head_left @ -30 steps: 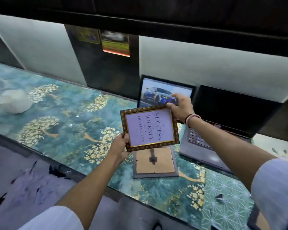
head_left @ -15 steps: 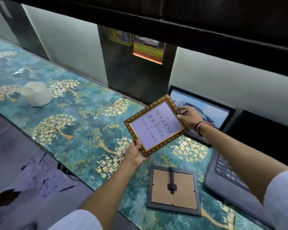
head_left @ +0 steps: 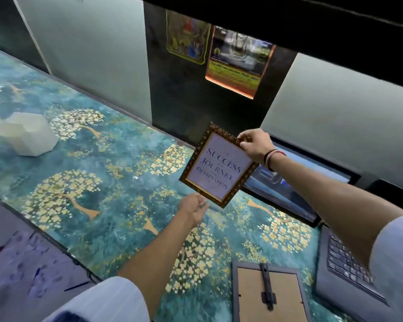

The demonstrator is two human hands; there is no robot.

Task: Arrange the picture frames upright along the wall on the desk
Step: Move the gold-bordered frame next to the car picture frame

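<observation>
Single head-worn wide-angle view; no second view to compare. Looks forward and steeply down from above the near edge of the teal desk top with gold tree pattern (head_left: 107, 173), facing the far edge and the pale grey wall panels (head_left: 89, 56) behind it. Tilted, so the far edge runs from upper left down to the right. Close range: both forearms enter from the bottom edge. Upper margin cut off by a dark overhead shelf (head_left: 312, 17). Bottom right corner takes in part of a grey laptop keyboard (head_left: 349, 263). Strong bending of straight lines toward the margins.
</observation>
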